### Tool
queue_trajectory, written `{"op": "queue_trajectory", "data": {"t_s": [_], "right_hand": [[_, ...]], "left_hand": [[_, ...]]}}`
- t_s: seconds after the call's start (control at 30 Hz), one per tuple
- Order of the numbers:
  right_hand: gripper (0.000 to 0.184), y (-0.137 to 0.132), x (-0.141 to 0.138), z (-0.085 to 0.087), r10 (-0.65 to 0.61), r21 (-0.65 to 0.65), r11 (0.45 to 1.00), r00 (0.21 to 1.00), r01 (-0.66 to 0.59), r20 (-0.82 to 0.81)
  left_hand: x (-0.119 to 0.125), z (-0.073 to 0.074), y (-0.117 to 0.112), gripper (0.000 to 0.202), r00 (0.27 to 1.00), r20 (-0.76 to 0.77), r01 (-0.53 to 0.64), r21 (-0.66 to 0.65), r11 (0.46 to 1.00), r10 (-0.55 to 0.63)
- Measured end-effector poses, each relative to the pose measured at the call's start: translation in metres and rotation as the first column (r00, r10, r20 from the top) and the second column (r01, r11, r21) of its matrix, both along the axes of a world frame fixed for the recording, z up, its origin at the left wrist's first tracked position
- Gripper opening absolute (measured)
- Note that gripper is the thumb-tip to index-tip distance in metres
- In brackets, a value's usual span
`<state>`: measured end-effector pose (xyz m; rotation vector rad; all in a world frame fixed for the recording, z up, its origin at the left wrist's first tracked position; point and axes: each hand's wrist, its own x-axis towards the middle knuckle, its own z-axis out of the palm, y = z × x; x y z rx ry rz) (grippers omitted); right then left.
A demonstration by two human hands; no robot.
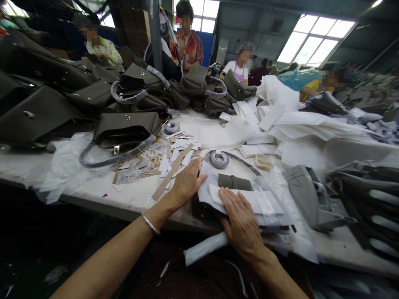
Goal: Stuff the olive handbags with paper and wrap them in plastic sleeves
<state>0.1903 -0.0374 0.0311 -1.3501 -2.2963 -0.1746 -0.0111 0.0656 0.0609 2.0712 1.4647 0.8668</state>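
In front of me a dark olive handbag [202, 211] lies at the table's edge, mostly hidden under a white sheet and clear plastic. My left hand [187, 182] grips its left side, thumb over the white sheet [204, 193]. Stretched out, the fingers of my right hand [241, 218] press on a folded white strip [268, 201] on top of the bag. Just behind the strip shows a small olive pouch-like piece [233, 182]. A coiled grey strap [218, 159] in plastic sits beyond. Below my right hand pokes out a white wrapped roll [205, 249].
Olive handbags [127, 124] are heaped at the left and back. Card scraps [171, 166] lie left of my work. White sheets [299, 128] pile up at the right, behind a grey tape dispenser [307, 195]. Several people, one in a red patterned shirt [188, 47], are across the table.
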Motion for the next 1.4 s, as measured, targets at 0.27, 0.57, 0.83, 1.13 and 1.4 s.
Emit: {"op": "queue_trajectory", "data": {"t_s": [0.27, 0.57, 0.83, 1.13, 1.4], "right_hand": [[0.053, 0.001, 0.002, -0.001, 0.005, -0.035, 0.999, 0.996, -0.008, -0.085], [0.047, 0.002, 0.002, 0.002, -0.005, -0.07, 0.998, 0.992, -0.004, -0.128], [0.046, 0.002, 0.002, 0.001, -0.026, -0.103, 0.995, 0.99, 0.012, -0.136], [0.051, 0.001, 0.006, 0.006, -0.01, -0.152, 0.988, 0.99, -0.012, -0.143], [0.059, 0.0, 0.014, 0.007, 0.099, -0.156, 0.981, 0.991, -0.113, -0.092]], "left_hand": [[-0.021, -0.005, -0.11, 0.074, 0.839, -0.434, 0.503, 0.388, 0.772, -0.329], [-0.008, -0.055, -0.123, 0.02, 0.908, -0.384, 0.391, 0.637, 0.664, -0.166], [-0.013, -0.06, -0.122, 0.021, 0.941, -0.298, 0.32, 0.626, 0.711, -0.161], [-0.013, -0.031, -0.1, 0.006, 0.969, -0.247, 0.176, 0.656, 0.734, -0.012], [-0.012, -0.014, -0.084, 0.036, 0.901, -0.406, 0.392, 0.618, 0.682, -0.15]]}}
